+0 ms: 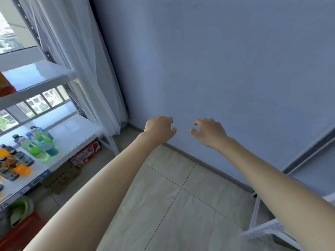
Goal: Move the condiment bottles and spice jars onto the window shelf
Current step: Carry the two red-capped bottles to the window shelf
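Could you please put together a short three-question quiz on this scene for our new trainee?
1. True or false: the left hand is holding a bottle.
2. On which side of the picture does the window shelf with the bottles stand? A) left B) right C) centre
3. Fill in: the cardboard box with red print sits on the floor ____ the shelf.

Key
1. False. Both it and the right hand hold nothing, fingers loosely curled, stretched out towards the plain wall.
2. A.
3. Under.
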